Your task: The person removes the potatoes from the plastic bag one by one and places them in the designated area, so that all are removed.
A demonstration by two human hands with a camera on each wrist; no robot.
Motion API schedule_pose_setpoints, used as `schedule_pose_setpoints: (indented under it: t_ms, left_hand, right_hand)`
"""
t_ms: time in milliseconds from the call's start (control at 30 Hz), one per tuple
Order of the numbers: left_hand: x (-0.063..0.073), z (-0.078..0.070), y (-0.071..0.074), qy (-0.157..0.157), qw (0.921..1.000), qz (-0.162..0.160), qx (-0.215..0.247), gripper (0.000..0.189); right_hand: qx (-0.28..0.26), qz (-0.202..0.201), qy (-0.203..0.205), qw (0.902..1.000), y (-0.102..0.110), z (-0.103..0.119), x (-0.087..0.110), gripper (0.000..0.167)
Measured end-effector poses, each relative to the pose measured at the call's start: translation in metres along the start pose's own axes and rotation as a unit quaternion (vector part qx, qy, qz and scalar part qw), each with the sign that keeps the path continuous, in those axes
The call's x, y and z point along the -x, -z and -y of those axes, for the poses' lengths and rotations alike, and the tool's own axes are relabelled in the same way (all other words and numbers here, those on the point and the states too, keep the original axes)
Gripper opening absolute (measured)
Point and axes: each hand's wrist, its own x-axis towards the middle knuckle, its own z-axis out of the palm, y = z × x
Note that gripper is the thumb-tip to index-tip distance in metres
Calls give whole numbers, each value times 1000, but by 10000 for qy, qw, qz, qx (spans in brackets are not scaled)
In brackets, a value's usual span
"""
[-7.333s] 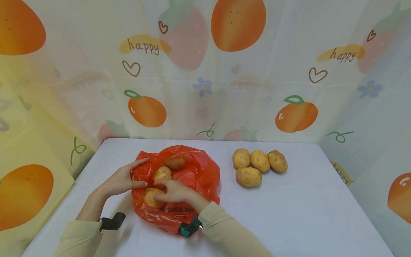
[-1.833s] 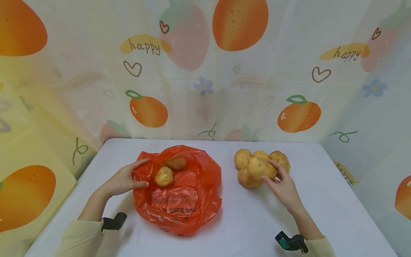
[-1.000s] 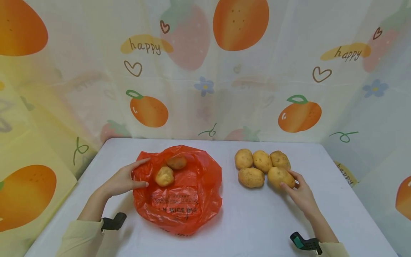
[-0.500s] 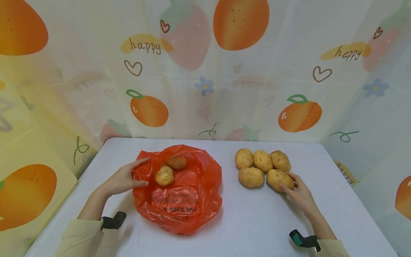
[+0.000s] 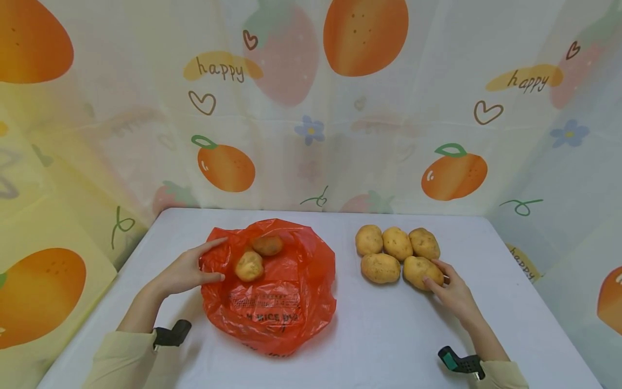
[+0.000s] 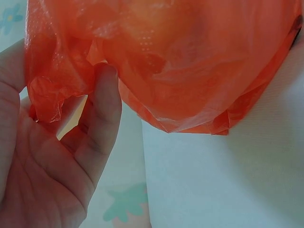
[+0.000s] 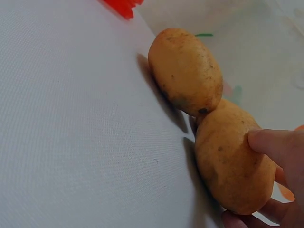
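With its mouth spread wide, a red plastic bag [image 5: 311,292] lies on the left half of the table. Inside it are two potatoes, one pale [image 5: 249,266] and one darker [image 5: 266,246] behind it. My left hand [image 5: 183,274] grips the bag's left rim, the film bunched between thumb and fingers in the left wrist view. On the right, my right hand [image 5: 454,292] holds a potato [image 5: 421,272] between thumb and fingers, and this potato rests on the table. It sits beside another potato [image 5: 380,268] in the front row.
Behind the front row, three more potatoes [image 5: 397,243] stand side by side. A white cloth covers the table [image 5: 369,335]. A fruit-printed curtain [image 5: 379,173] hangs at the back and sides. Each wrist carries a small black camera [image 5: 173,334].
My right hand has taken a potato out of the bag, carried it right and lowered it at the front row's right end, then shifted it slightly left. My left hand stays at the rim.
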Motion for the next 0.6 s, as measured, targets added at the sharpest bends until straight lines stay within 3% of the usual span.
schedule_pose_setpoints:
  t_ms: [600]
  left_hand:
    - [-1, 3, -2, 54, 10000, -20, -77, 78]
  right_hand:
    - [59, 11, 157, 9999, 0, 0, 1, 67]
